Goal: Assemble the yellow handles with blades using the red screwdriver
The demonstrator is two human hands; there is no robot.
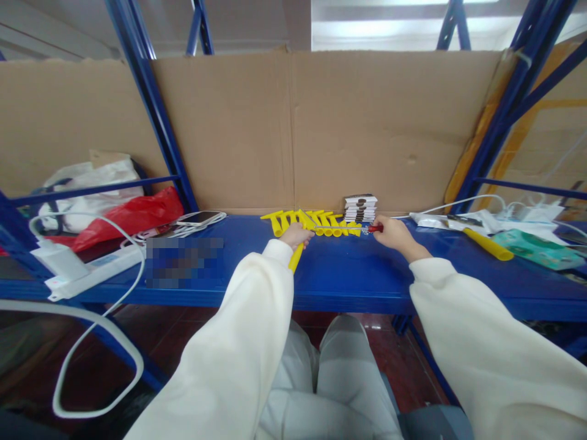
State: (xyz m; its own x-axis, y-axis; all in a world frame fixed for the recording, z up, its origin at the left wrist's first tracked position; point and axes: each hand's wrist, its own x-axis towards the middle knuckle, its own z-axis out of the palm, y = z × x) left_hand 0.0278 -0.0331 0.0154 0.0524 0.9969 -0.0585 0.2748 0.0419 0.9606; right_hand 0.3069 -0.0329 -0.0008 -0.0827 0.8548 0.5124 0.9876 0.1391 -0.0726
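My left hand (297, 234) is closed around a yellow plastic piece (296, 258), whose tapered handle sticks out below the fingers. My right hand (391, 233) grips the red handle of a screwdriver (339, 228). Its thin metal shaft points left, and the tip reaches the top of the yellow piece by my left hand; I cannot tell whether it sits in a screw. Just behind both hands, several similar yellow pieces (337, 232) lie in a row on the blue shelf (348, 275). A stack of small black-and-white boxes (360, 209) stands behind the row.
A cardboard sheet (321, 128) closes off the back. Left are a white power strip (96, 275), a looping cable, a phone (204, 217) and a red bag (132, 217). Right lie a yellow tube-shaped piece (488, 244), a green packet (536, 249) and white packaging.
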